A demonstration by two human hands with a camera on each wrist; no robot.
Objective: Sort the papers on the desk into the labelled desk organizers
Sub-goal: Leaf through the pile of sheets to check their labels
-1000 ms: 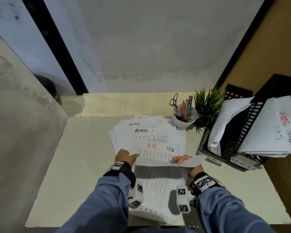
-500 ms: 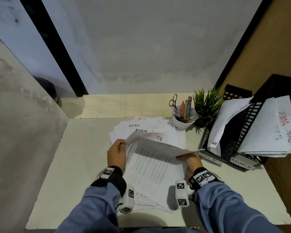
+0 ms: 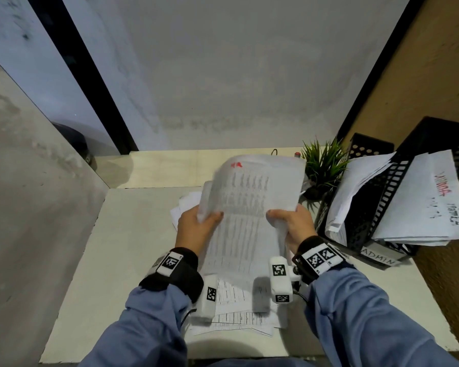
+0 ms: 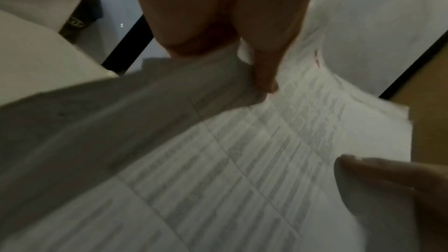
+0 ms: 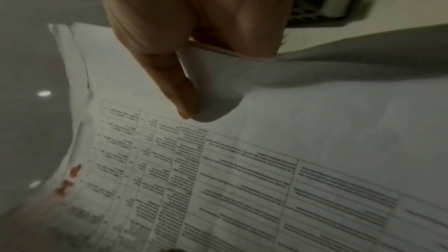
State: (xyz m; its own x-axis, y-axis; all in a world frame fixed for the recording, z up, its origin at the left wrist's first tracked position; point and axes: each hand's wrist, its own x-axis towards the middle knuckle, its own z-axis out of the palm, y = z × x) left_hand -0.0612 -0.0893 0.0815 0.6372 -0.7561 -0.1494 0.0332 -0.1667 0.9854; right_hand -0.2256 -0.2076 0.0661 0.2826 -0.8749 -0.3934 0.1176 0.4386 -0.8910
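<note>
Both hands hold one printed sheet point(image 3: 252, 207) up off the desk point(image 3: 133, 250), tilted toward the head camera, top edge curling away. The sheet carries a printed table and a small red handwritten mark point(image 3: 236, 165) near the top; the mark is too blurred to read. Left hand point(image 3: 196, 229) grips the sheet's left edge, thumb on the front, fingers behind, so that grip is closed on the paper. Right hand point(image 3: 292, 225) grips the right edge the same way, thumb on front, edge bent over under it. Left wrist view: left thumb point(image 4: 264, 76) pinches the paper's edge, and the right hand's thumb tip point(image 4: 378, 171) lies on the sheet at lower right. Right wrist view: right hand point(image 5: 194, 26) pinches a curled fold of the sheet point(image 5: 242, 170); red mark point(image 5: 69, 181) at the far left edge. More papers point(image 3: 239, 311) lie on the desk below the wrists, and a few point(image 3: 188, 205) show behind the raised sheet. On the right side of the desk stands a black mesh desk organizer point(image 3: 376, 207) with papers leaning in its compartments; the front label reads ADMIN point(image 3: 379, 259). Its filed papers point(image 3: 435, 202) bear red and black handwriting. A small green potted plant point(image 3: 322, 165) stands just left of the organizer. Blue sleeves and black wrist straps with marker tags on both arms.
</note>
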